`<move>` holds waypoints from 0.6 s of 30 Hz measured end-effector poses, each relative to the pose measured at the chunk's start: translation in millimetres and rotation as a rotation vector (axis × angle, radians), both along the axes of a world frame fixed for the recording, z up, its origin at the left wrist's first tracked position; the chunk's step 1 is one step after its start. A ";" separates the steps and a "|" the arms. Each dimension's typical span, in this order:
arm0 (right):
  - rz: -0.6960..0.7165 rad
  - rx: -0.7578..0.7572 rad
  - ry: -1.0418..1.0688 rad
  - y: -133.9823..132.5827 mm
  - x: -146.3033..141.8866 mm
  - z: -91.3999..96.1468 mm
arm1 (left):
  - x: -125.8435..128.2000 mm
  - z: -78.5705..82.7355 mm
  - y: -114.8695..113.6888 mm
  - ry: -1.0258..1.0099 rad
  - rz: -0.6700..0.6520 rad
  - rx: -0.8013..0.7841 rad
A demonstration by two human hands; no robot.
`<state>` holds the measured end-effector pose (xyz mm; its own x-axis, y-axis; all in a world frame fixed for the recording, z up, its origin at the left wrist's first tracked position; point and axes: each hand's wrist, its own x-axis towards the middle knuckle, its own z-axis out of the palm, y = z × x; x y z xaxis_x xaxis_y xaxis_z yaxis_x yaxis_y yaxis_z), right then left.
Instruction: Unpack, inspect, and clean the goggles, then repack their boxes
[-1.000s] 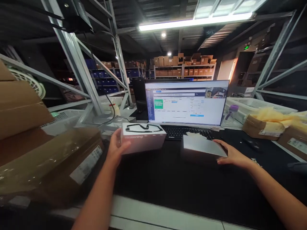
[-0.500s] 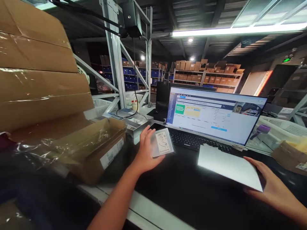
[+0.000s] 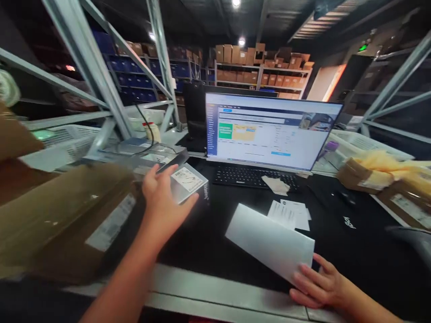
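My left hand (image 3: 164, 193) grips a small white box (image 3: 188, 181) with a printed label on its top, above the black desk mat left of the keyboard. Thumb and fingers lie on opposite sides of it. At the lower right, my right hand (image 3: 316, 280) holds a larger flat white box (image 3: 271, 240) by its near right end, fingers closed round the edge. Behind that box some printed white cards (image 3: 289, 213) lie on the mat. A brown cardboard box (image 3: 67, 220) with a white label stands open beside my left forearm.
A monitor (image 3: 266, 134) and black keyboard (image 3: 232, 176) stand at the back, with a crumpled pale paper (image 3: 276, 185) on the keys. Cartons with yellow packing (image 3: 373, 166) stand at right, near a mouse (image 3: 346, 197). Metal frame posts (image 3: 97, 76) rise at left.
The view has tilted down and turned right. The flat white box has come lower and nearer the desk's front edge, uncovering the cards and crumpled paper. My left hand still holds the small box.
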<state>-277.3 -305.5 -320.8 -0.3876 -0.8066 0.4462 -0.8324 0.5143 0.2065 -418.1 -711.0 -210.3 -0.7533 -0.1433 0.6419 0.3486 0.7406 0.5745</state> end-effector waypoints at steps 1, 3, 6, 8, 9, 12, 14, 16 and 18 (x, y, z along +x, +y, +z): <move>0.046 0.031 -0.104 -1.3 0.6 4.7 | -6.0 0.7 -0.1 -0.027 -0.008 -0.012; 0.113 0.094 -0.317 -3.8 0.7 15.8 | -16.1 0.6 0.6 -0.056 -0.016 -0.022; 0.146 0.185 -0.463 -5.3 3.8 29.1 | -25.1 -0.9 2.5 -0.045 -0.013 -0.018; 0.168 0.216 -0.408 -3.6 11.2 32.4 | -27.8 -2.2 3.5 -0.035 0.000 -0.011; 0.188 0.218 -0.362 -1.8 16.4 32.7 | -28.5 -2.8 3.8 -0.025 0.012 -0.002; 0.177 0.132 -0.187 4.9 31.3 32.7 | -28.5 -5.5 3.6 0.025 0.046 0.033; -0.028 -0.052 -0.054 8.5 32.6 35.3 | -27.6 -7.9 2.2 0.042 0.061 0.046; -0.399 -0.273 0.010 10.9 21.8 39.7 | -26.6 -10.8 -0.2 0.034 0.069 0.051; -0.726 -0.408 -0.063 12.9 1.7 42.8 | -26.0 -13.9 -2.9 0.046 0.075 0.055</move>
